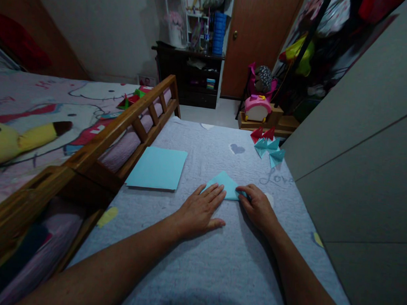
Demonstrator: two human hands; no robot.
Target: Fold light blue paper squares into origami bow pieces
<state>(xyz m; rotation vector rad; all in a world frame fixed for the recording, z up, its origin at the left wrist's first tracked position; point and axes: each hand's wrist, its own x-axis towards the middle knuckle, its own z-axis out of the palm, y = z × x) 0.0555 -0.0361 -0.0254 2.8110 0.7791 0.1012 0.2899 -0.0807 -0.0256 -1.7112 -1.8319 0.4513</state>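
Note:
A light blue folded paper [226, 184], peaked at its far end, lies on the grey bedsheet [199, 268]. My left hand [201, 210] lies flat with its fingers stretched out, the fingertips pressing the paper's left corner. My right hand [257, 207] rests at the paper's right corner, fingers curled down onto its edge. To the left, a stack of flat light blue paper sheets [158, 168] lies apart from both hands.
Several folded red and blue paper pieces [267, 146] sit at the far right of the sheet. A wooden bed rail [124, 123] runs along the left, with another bed and a yellow plush toy [10, 141] beyond. A grey wardrobe wall [357, 153] borders the right.

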